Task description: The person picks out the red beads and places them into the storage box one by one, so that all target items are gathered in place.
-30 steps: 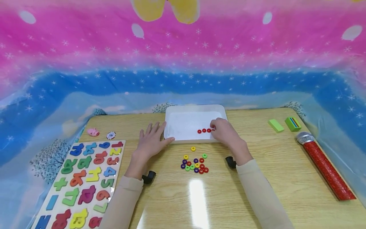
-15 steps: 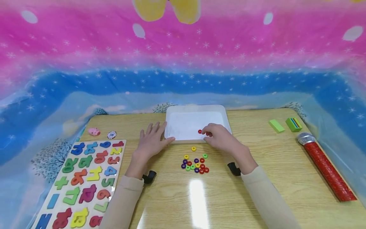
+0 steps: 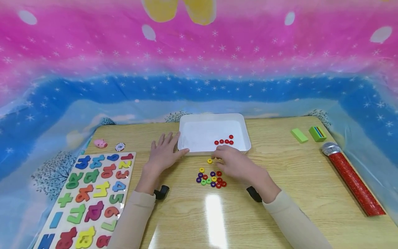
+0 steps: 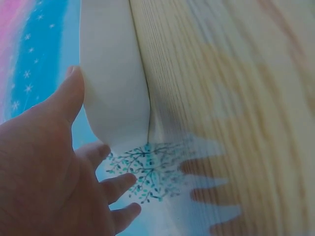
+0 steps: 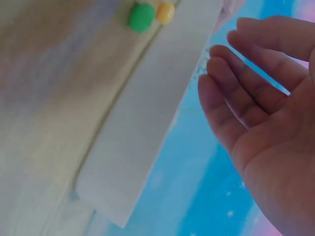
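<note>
A white tray (image 3: 199,133) holds several small red ring beads (image 3: 221,141), lined up near its front right with one set behind the row. My left hand (image 3: 163,154) rests at the tray's left end, fingers spread and thumb along the front corner. In the left wrist view, its thumb (image 4: 74,91) lies against the tray wall (image 4: 115,73). Just in front of the tray hovers my right hand (image 3: 233,164), its fingers loosely bent beside a yellow bead (image 3: 209,161). The right wrist view shows nothing between its fingers, and a green bead (image 5: 141,17) beyond them, which the hand hides in the head view.
Loose beads in several colours (image 3: 208,181) lie before the tray. At left are a number puzzle board (image 3: 102,189), a pink pig (image 3: 100,143) and a round chip (image 3: 120,147). Green blocks (image 3: 299,135) and a red glittery microphone (image 3: 356,183) are at right.
My right hand has left the red beads inside the tray and come forward over its front edge to the loose beads. The red row is now uncovered. My left hand has stayed put.
</note>
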Motion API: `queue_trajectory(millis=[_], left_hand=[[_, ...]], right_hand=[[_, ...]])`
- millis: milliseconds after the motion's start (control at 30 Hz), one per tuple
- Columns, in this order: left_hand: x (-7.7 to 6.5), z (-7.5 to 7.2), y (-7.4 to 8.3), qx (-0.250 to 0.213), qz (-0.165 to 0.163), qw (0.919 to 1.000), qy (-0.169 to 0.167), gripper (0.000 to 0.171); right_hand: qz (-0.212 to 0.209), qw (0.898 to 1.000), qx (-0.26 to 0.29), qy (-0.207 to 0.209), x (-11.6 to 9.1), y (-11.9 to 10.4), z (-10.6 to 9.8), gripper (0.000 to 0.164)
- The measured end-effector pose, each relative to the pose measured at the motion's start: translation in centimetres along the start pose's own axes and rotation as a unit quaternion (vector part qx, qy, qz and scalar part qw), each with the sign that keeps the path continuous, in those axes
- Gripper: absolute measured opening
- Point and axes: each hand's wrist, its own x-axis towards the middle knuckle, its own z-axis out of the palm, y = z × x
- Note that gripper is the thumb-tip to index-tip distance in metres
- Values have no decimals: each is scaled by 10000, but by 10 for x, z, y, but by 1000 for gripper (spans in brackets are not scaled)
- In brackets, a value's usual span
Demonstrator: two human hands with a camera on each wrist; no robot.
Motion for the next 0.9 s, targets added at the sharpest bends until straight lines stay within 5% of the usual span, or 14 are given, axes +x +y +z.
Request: queue_trajectory(millis=[467, 900], left_hand=[[1, -1, 0, -3, 7, 10000, -8, 82], [2, 2, -1, 23, -7, 10000, -6, 84]], right_hand=[[325, 9973, -455, -477, -15, -1, 19, 14], [-67, 9941, -1039, -315, -14, -2, 26, 6]])
